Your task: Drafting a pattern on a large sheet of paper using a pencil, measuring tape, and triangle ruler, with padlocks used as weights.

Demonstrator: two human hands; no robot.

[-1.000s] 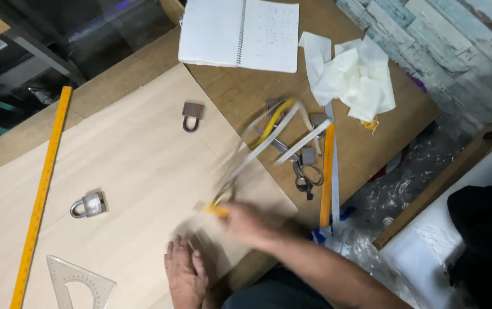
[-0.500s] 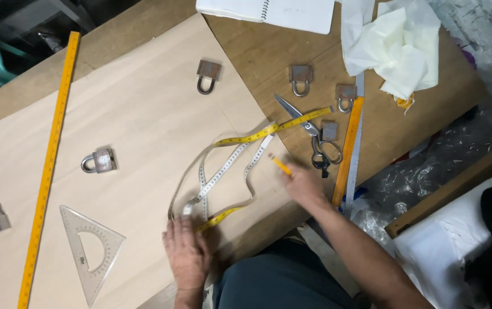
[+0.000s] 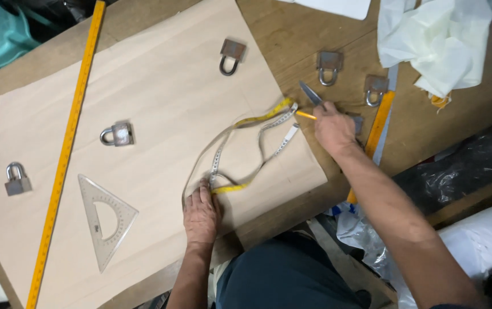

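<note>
While the left hand (image 3: 201, 213) is lying spread flat, pinning the tape measure (image 3: 240, 150) to the brown paper (image 3: 154, 97), the right hand (image 3: 333, 127) is pinching a yellow pencil (image 3: 305, 115), reaching over scissors (image 3: 310, 92) on the bench (image 3: 280, 40); padlocks (image 3: 121, 134) are weighting the paper.

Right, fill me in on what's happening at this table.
A person is working over a sheet of brown paper on a wooden table. The left hand presses flat on one end of a looped tape measure. The right hand holds a yellow pencil and reaches over scissors beside the paper's edge. Padlocks sit on the sheet.
</note>
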